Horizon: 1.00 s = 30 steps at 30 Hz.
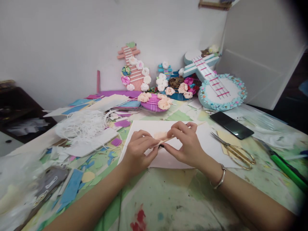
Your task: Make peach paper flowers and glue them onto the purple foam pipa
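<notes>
Over a white sheet of paper [209,144], my two hands meet at a thin wooden stick [166,140]. My left hand [139,149] pinches the stick's near end between thumb and fingers. The thumb and fingers of my right hand [186,144] close on it further along, and the far end sticks out past the knuckles to the upper right. Soft peach-coloured paper [160,135] shows between and behind the fingertips. Whether it is wrapped round the stick or lies under it, I cannot tell. A bracelet [220,178] circles my right wrist.
Gold-handled scissors [233,150], a black phone [231,124] and a green-handled cutting tool [286,170] lie at right. White cord [83,126] is heaped at left among paper scraps [96,166]. Flower-trimmed paper guitars [222,91] lean along the wall behind. A second phone [49,183] lies front left.
</notes>
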{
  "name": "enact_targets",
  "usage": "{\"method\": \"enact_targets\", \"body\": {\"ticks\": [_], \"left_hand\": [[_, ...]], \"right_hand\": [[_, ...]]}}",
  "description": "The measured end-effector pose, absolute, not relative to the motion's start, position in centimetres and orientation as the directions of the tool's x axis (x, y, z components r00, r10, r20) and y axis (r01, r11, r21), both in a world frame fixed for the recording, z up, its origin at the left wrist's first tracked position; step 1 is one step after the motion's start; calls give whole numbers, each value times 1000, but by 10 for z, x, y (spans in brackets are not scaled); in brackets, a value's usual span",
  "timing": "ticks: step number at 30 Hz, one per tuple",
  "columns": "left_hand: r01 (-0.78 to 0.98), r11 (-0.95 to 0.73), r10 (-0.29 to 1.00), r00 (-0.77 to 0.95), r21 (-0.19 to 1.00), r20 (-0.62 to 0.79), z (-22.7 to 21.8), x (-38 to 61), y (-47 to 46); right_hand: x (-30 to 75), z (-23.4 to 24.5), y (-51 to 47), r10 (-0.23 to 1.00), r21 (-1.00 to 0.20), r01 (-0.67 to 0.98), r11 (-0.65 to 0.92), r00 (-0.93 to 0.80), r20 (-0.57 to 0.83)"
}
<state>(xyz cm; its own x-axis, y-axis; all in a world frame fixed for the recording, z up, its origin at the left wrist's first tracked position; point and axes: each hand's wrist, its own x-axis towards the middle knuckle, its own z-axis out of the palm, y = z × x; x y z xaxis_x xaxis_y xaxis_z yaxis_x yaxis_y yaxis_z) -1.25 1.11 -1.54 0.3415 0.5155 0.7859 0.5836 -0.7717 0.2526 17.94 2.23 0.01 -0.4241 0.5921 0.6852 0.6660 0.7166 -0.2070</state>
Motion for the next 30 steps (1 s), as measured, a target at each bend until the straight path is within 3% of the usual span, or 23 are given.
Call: {"method": "enact_targets", "body": {"ticks": [6,30], "left_hand": [[583,-782,490,353,223,797,-17,-12,11],[535,-770,569,329,348,754,-16,-9,9]], "right_hand": [[180,0,22,608,-188,686,703,-442,660],[181,-3,26,511,-127,651,748,-443,737]]}}
